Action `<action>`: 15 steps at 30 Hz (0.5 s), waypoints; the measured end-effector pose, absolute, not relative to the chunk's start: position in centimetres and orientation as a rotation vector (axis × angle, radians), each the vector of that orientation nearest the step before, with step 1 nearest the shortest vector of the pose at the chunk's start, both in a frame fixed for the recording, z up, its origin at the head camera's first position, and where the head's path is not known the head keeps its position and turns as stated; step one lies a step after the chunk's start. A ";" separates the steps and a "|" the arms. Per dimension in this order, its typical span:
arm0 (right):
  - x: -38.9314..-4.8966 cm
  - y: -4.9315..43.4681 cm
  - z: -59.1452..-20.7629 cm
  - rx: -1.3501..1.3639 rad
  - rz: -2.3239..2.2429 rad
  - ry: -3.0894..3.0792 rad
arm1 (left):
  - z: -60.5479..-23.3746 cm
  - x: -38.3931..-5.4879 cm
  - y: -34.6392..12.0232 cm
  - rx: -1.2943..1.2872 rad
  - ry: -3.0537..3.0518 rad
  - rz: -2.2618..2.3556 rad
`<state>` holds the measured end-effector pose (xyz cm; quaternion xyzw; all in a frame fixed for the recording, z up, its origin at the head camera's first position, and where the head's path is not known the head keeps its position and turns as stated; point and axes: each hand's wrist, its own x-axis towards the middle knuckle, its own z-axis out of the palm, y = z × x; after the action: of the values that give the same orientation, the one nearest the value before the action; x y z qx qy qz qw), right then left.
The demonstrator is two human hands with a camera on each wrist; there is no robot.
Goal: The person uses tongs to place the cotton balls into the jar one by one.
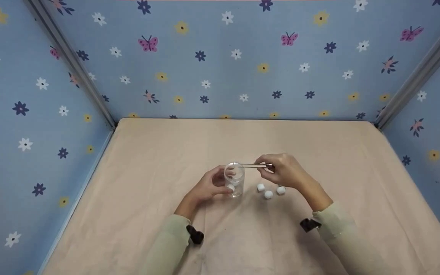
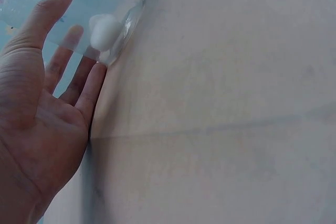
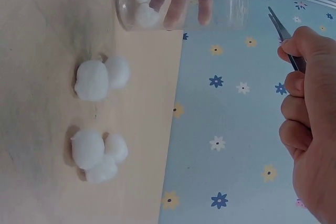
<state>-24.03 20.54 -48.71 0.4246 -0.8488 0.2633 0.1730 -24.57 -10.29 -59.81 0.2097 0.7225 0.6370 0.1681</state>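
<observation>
A clear jar [image 1: 240, 183] stands upright on the cloth-covered table, and my left hand [image 1: 208, 186] grips its side between thumb and fingers. Two cotton balls [image 3: 147, 16] lie at the bottom of the jar in the right wrist view. My right hand [image 1: 284, 171] pinches metal tweezers [image 1: 249, 165] between thumb and fingers, level over the jar's mouth. In the right wrist view the tweezer tips are slightly apart, with nothing between them, above the rim. Several loose cotton balls [image 3: 92, 80] lie on the table to the right of the jar, partly below my right hand.
A pale beige cloth [image 1: 166, 145] covers the table. Blue flowered panels [image 1: 235, 68] stand at the back and both sides, joined by grey metal posts [image 1: 414, 72] at the corners.
</observation>
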 end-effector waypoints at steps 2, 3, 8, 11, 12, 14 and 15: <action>-24.0 20.7 -48.7 1.196 0.754 -2.416 | -59.8 -24.6 -10.3 0.598 2.062 1.808; -24.0 20.7 -48.7 1.192 0.757 -2.418 | -59.8 -24.6 -10.3 0.597 2.067 1.804; -24.0 21.1 -48.7 1.183 0.776 -2.403 | -59.8 -24.5 -10.4 0.604 2.071 1.789; -24.1 21.3 -48.9 1.189 0.776 -2.376 | -59.7 -24.5 -10.4 0.613 2.060 1.790; -24.1 21.3 -48.9 1.191 0.775 -2.369 | -59.7 -24.5 -10.5 0.616 2.058 1.790; -24.1 21.5 -49.0 1.193 0.779 -2.362 | -59.7 -24.5 -10.5 0.618 2.060 1.791; -24.1 21.5 -49.0 1.194 0.784 -2.360 | -59.7 -24.5 -10.5 0.616 2.062 1.792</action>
<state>-24.13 21.52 -49.04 0.4248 -0.8398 0.2790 0.1907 -24.51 -10.47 -59.72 0.2167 0.7257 0.6305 0.1697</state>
